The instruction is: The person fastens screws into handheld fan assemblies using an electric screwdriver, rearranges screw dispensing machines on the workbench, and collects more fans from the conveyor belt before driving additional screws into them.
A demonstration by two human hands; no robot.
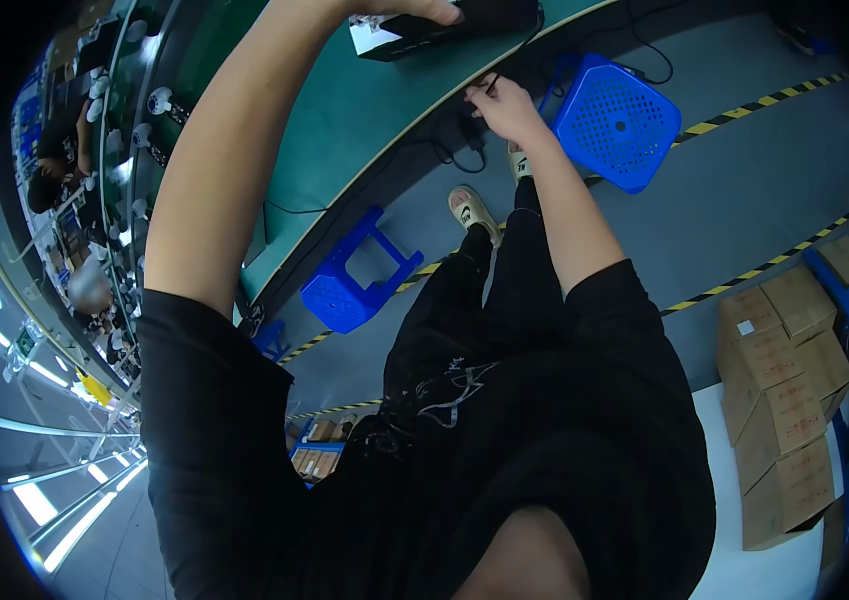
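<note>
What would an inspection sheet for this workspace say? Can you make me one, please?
Surface: green tabletop, running diagonally, with a pale edge.
Job's things: black box with a white part, near the tabletop's edge, cut off by the top of the picture.
Clutter: two blue stools, one with a holed seat, one nearer the table's lower end, both on the floor.
Left hand: at the black box, partly out of the picture; its grip cannot be told.
Right hand: pinching a black cable just off the table edge.
Cables: more dark leads loop below the edge.
Surroundings: stacked cardboard boxes, yellow-and-black floor tape.
</note>
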